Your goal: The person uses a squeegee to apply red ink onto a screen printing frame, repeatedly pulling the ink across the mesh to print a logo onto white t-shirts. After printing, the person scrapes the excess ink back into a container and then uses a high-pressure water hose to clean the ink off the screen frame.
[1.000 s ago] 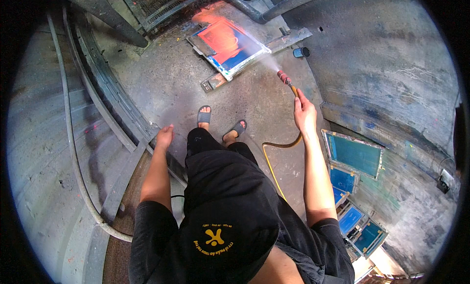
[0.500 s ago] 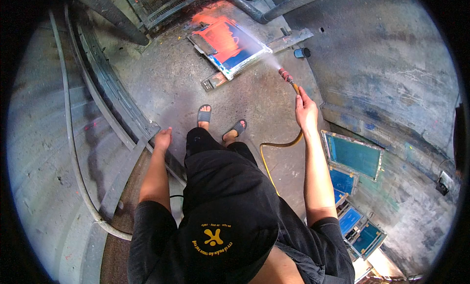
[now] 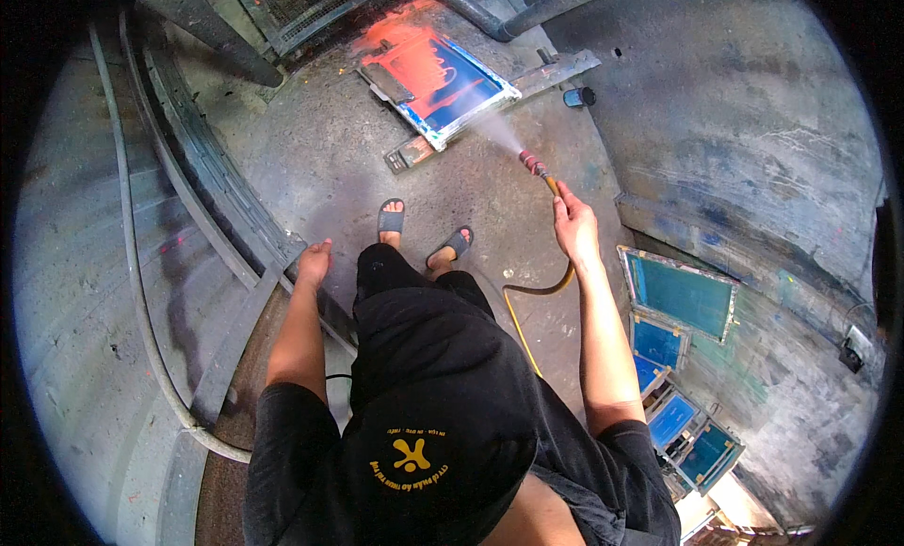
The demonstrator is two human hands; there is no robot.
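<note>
My right hand (image 3: pixel 575 228) is closed round a yellow hose (image 3: pixel 552 184) just behind its spray nozzle (image 3: pixel 532 164), which has a reddish grip. White mist leaves the nozzle toward the near right corner of a screen-printing frame (image 3: pixel 471 118). That frame lies tilted on the floor, its blue mesh partly covered with bright orange ink (image 3: pixel 411 68). To the left of my legs, my left hand (image 3: pixel 315 262) hangs with its fingers curled in, and nothing shows in it.
Supports (image 3: pixel 411 154) stick out from under the frame, and a small blue can (image 3: pixel 579 97) lies at the right wall. Several more screen frames (image 3: pixel 683 294) lean along that wall. Low rails (image 3: pixel 202 198) and a grey pipe (image 3: pixel 132 254) run along the left. Orange ink also covers floor beyond the frame.
My right hand has moved left and slightly nearer with the hose. The spray has shifted left along the frame's near edge, and less orange covers the mesh's near part. My left hand barely moved.
</note>
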